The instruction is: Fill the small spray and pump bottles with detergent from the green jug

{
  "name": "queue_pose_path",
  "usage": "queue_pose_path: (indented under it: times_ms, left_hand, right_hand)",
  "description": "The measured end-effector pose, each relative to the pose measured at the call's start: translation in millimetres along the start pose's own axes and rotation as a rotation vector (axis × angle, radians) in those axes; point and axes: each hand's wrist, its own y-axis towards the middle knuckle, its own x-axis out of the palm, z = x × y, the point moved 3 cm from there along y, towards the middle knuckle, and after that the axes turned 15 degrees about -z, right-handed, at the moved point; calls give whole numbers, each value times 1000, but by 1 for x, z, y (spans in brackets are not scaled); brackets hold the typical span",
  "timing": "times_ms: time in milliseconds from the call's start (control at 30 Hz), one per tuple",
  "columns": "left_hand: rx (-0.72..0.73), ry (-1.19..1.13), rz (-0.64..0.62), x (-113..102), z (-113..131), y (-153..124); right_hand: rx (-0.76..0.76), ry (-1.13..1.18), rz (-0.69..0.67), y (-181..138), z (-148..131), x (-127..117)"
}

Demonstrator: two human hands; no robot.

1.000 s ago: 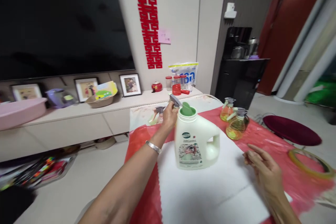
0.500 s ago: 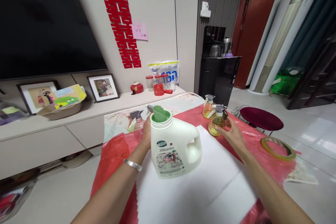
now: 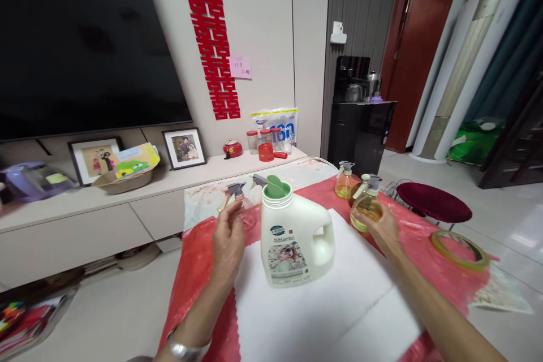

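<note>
One pump bottle with yellow liquid is in the right hand, fingers curled round its side, over on the right of the red-covered tabletop. Can't tell if it's lifted. Left hand has its fingers loosely spread, gripping nothing, near a pinkish bottle. Big white jug stands between the hands, green piece in its mouth. Another yellow-liquid bottle sits just behind the held one.

Bright, even light; glare on floor tiles; edges stretched.
</note>
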Motion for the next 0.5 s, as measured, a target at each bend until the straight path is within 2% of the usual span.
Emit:
queue_pose_path:
  times_ms: [100,200,267,333,433,500]
  left_hand:
    - [20,-38,24,-9,30,-32]
    - [-37,-142,-131,1,57,-64]
    - [-86,-293,-340,17,73,-83]
    - [-102,-400,-564,34,89,-100]
    - [-142,-481,-923,51,105,-121]
    - [-253,-626,-1071,54,107,-133]
  right_hand:
    - [-89,92,-129,-37,-22,-16]
    - [-162,188,-380,-90,-48,-20]
    - [-196,385,-605,-132,-60,-12]
    - [-158,434,-762,-173,-63,-1]
    - [-34,464,-869,-219,-52,24]
    - [-118,455,-900,-233,-49,45]
